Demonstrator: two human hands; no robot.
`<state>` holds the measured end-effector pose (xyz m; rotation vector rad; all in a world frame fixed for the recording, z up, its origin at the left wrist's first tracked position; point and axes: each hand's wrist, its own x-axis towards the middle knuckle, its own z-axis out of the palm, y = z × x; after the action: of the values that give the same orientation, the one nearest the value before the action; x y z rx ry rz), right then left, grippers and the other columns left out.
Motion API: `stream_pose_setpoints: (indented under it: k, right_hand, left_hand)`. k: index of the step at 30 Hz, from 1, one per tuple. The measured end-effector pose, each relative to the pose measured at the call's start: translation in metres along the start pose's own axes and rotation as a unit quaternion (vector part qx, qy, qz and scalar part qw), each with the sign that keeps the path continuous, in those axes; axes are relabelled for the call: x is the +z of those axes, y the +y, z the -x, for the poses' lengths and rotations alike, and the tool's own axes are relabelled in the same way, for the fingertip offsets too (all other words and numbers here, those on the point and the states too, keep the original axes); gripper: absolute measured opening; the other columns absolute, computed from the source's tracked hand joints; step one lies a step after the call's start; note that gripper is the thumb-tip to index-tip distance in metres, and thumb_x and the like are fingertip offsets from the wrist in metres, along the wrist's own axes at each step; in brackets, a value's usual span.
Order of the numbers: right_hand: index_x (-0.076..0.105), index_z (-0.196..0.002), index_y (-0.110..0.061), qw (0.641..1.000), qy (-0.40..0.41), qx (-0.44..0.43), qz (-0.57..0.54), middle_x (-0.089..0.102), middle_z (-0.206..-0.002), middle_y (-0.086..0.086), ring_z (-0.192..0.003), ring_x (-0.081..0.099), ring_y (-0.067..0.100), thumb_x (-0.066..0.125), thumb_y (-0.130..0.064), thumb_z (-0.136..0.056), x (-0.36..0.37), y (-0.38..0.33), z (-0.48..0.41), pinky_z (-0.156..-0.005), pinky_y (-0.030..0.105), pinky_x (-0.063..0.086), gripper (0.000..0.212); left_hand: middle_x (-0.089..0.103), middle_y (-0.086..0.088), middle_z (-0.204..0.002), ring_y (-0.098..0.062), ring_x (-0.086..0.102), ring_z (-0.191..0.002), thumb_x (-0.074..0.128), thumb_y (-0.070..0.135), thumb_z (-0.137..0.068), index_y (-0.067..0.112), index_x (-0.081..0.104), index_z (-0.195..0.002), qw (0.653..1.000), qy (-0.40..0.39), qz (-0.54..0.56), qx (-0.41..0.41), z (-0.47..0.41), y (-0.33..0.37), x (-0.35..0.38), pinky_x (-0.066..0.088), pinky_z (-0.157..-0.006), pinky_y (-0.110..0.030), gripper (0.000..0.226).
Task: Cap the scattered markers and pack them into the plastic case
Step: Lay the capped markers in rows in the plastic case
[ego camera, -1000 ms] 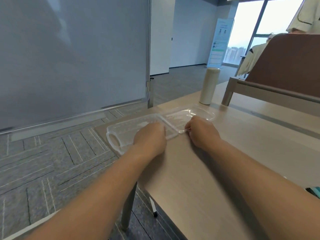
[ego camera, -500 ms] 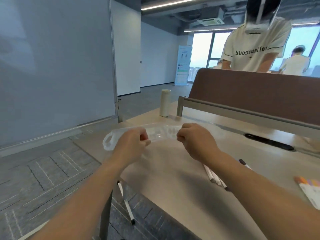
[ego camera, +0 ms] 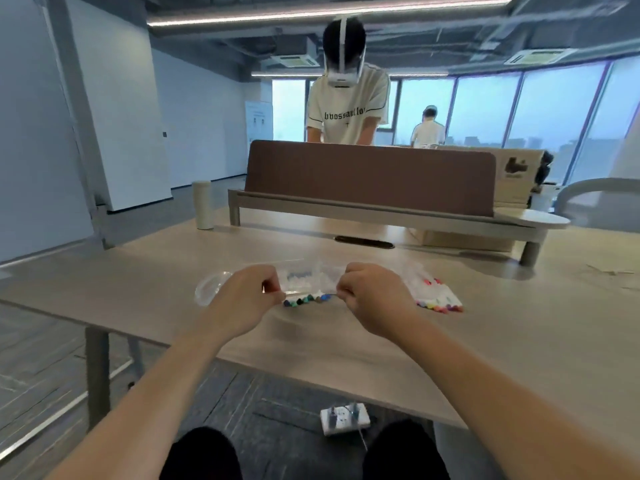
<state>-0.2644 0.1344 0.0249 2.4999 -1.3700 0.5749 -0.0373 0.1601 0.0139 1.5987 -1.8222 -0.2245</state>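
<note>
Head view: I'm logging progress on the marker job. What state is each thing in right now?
plastic case: near edge pinched by both hands; open or closed unclear.
left hand: fingers curled, pinching the case.
right hand: fingers curled, pinching the case.
markers: bunched flat on the table beside the right hand.
coloured tips: lined up below the case's near edge.

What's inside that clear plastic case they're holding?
A row of coloured marker ends shows at the near edge of the case, between the left hand and right hand, seemingly inside. The hands cover its sides; the rest is blurred.
</note>
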Motion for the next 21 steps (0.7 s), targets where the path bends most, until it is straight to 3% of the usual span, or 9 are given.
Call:
stream_pose_setpoints:
  k: [4,11,15,21]
  right_hand:
    - [0.073,-0.099,-0.022,0.999,-0.029,0.031,-0.002,0.058,-0.097,-0.009,-0.089,0.058,0.014,0.049,-0.031,-0.099,-0.008,0.024,0.048,-0.076,0.032,0.051,0.026]
    - [0.073,-0.104,-0.022,0.996,-0.055,0.067,0.016,0.062,-0.103,-0.008,-0.09,0.061,0.015,0.048,-0.034,-0.1,-0.013,0.041,0.095,-0.074,0.029,0.05,0.027]
    - [0.074,-0.103,-0.024,0.992,-0.084,0.088,0.022,0.065,-0.104,-0.008,-0.086,0.061,0.013,0.052,-0.035,-0.098,-0.009,0.05,0.109,-0.075,0.029,0.052,0.025]
    - [0.073,-0.102,-0.024,0.983,-0.135,0.121,-0.001,0.064,-0.106,-0.009,-0.088,0.062,0.013,0.055,-0.033,-0.096,-0.004,0.059,0.115,-0.08,0.034,0.055,0.021]
  left_hand:
    - [0.056,0.009,-0.074,-0.004,0.048,-0.065,0.069,0.019,-0.087,0.019,0.055,-0.068,0.999,-0.03,-0.016,0.024,0.02,0.035,0.028,0.033,-0.056,-0.02,0.024]
    - [0.063,0.005,-0.08,-0.016,0.057,-0.076,0.064,0.018,-0.088,0.015,0.059,-0.076,0.993,-0.082,-0.065,0.052,0.038,0.069,0.052,0.046,-0.07,-0.032,0.013]
    - [0.062,0.005,-0.079,-0.013,0.057,-0.072,0.064,0.016,-0.089,0.017,0.058,-0.077,0.989,-0.114,-0.071,0.064,0.047,0.077,0.067,0.039,-0.059,-0.024,0.013]
    - [0.062,0.005,-0.08,-0.015,0.059,-0.077,0.063,0.015,-0.089,0.021,0.056,-0.072,0.984,-0.143,-0.069,0.079,0.044,0.077,0.081,0.038,-0.06,-0.022,0.019]
